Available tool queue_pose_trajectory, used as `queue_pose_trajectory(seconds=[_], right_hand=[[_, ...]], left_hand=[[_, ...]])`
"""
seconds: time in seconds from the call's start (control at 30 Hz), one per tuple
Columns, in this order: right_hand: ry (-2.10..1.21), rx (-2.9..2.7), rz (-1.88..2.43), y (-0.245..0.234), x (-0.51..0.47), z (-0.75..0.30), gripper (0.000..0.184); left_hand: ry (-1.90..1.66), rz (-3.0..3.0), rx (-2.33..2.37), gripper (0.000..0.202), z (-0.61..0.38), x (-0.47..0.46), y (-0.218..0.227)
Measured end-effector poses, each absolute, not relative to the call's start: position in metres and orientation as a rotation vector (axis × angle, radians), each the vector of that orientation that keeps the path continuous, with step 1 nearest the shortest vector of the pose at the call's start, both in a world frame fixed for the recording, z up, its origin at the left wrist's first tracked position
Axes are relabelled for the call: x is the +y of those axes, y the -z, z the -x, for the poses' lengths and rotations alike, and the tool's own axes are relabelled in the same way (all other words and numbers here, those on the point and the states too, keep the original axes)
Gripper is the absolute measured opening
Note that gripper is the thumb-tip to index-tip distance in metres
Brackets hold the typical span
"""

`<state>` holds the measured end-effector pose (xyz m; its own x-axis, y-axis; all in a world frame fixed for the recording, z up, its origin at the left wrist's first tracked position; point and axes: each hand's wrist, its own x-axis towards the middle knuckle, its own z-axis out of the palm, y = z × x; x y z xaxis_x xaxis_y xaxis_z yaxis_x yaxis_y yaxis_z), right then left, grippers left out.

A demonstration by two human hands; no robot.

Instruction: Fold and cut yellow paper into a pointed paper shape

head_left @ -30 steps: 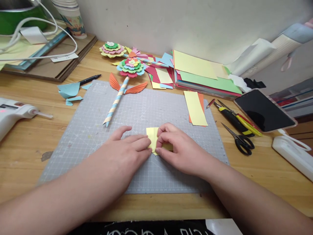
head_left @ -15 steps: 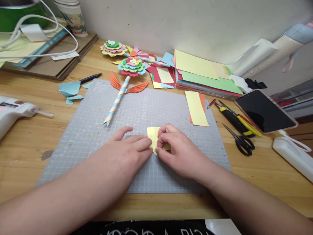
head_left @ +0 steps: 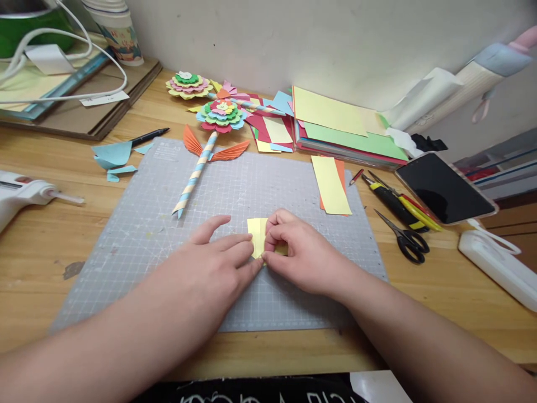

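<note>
A small piece of yellow paper (head_left: 255, 230) with crease lines lies on the grey cutting mat (head_left: 168, 263), partly hidden under my fingers. My right hand (head_left: 300, 252) pinches its folded part between thumb and fingers. Flat on the mat, my left hand (head_left: 222, 260) has its fingers stretched out, their tips touching the paper's left and lower edges, with the thumb held apart. Farther back, a paper flower (head_left: 222, 116) with a blue and cream striped stem and orange pleated leaves rests on the mat. Yellow and orange paper strips (head_left: 331, 187) lie to the right.
Scissors (head_left: 406, 238), a box cutter (head_left: 394, 204) and a phone (head_left: 447, 187) lie on the right. A hot glue gun (head_left: 25, 193) is at the left, near blue paper scraps (head_left: 113, 154) and a black pen (head_left: 150, 136). A colored paper stack (head_left: 352, 131) stands at the wall.
The whole scene has shifted slightly left as the camera turned. My right hand still pinches the yellow paper; my left fingertips have shifted a little closer to the right thumb.
</note>
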<state>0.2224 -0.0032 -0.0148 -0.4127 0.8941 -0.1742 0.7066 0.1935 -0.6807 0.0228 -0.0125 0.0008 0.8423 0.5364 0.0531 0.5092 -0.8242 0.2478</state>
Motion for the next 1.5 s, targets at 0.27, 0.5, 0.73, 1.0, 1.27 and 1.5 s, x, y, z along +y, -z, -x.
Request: queue_pose_trajectory(seconds=[0.27, 0.5, 0.73, 1.0, 1.27, 1.5], right_hand=[[-1.018, -2.227, 1.532, 0.014, -0.003, -0.223, 0.019], [-1.040, -2.256, 1.449, 0.013, -0.009, -0.230, 0.015], [-1.118, -2.254, 1.497, 0.006, -0.007, -0.246, 0.016], [-1.220, -2.122, 1.545, 0.004, -0.011, -0.251, 0.015], [-0.887, -2.121, 1.608, 0.020, -0.022, -0.243, 0.016], [-0.782, -2.197, 1.682, 0.021, -0.021, -0.248, 0.016]], left_hand=[[-0.252, -2.904, 0.871, 0.034, -0.025, -0.016, 0.010], [-0.393, -2.929, 0.806, 0.028, -0.031, -0.013, 0.012], [-0.411, -2.892, 0.809, 0.024, -0.032, -0.012, 0.016], [-0.416, -2.856, 0.810, 0.026, -0.028, -0.011, 0.017], [-0.464, -2.870, 0.828, 0.023, -0.029, -0.012, 0.019], [-0.457, -2.865, 0.833, 0.024, -0.029, -0.011, 0.019]])
